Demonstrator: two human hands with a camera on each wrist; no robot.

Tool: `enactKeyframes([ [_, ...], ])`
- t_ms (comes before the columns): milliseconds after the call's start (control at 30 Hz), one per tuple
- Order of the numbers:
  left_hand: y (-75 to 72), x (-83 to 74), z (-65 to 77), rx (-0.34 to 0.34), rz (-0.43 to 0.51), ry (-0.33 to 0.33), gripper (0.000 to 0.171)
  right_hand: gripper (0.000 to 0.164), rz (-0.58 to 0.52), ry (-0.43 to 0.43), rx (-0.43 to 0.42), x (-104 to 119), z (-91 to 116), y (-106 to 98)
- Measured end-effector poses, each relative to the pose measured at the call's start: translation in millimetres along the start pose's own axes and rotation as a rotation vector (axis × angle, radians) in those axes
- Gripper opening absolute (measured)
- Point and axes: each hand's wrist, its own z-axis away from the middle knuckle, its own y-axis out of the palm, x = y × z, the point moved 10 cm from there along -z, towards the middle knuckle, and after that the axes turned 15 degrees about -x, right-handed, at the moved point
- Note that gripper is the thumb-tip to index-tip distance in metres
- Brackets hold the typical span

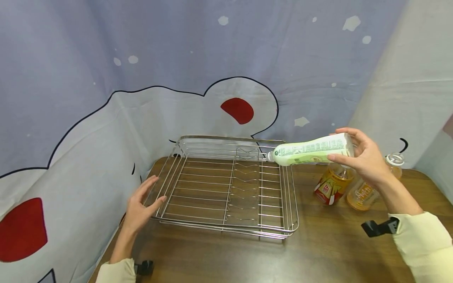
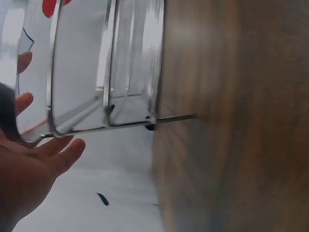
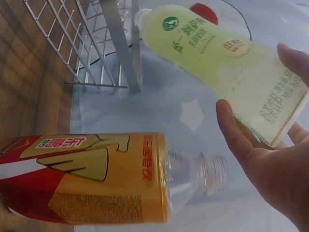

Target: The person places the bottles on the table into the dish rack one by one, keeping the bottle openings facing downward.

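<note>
My right hand (image 1: pixel 368 155) grips the base end of a light green and white milk tea bottle (image 1: pixel 311 150). The bottle lies nearly level in the air, its neck pointing left over the right rim of a wire dish rack (image 1: pixel 209 226). In the right wrist view the green bottle (image 3: pixel 207 53) has the thumb and fingers around its lower end. My left hand (image 1: pixel 140 206) is at the rack's left side, thumb and fingers spread. In the left wrist view the fingers (image 2: pixel 67 157) lie about the rack's upper rim; whether they press on it I cannot tell.
Right of the rack stand an orange and red labelled bottle (image 1: pixel 329 188) and a clear bottle with orange print (image 1: pixel 361 194), on the brown wooden table (image 1: pixel 318 251). The orange and red bottle's neck (image 3: pixel 212 174) is uncapped. A patterned cloth (image 1: pixel 184 47) hangs behind and at both sides.
</note>
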Motion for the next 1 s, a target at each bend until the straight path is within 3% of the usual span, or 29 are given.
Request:
enactKeyframes([
  [167,7.7,19.8,9.3,0.119,0.049,-0.132,0.066,0.063,0.216,-0.017,0.006,-6,-6,12],
  [300,12.3,26.3,14.0,0.19,0.142,-0.222,0.073,0.061,0.456,-0.04,-0.017,-12,-9,19],
  [400,14.9,28.8,16.8,0.24,0.196,-0.269,0.079,0.061,0.558,-0.054,-0.013,-18,-11,26],
  [667,20.3,33.6,21.4,0.303,0.275,-0.339,0.088,0.069,0.705,-0.073,0.002,-31,-15,42],
  [1000,22.2,34.6,20.5,0.302,0.268,-0.351,0.091,0.078,0.724,-0.029,0.023,-47,-18,50],
])
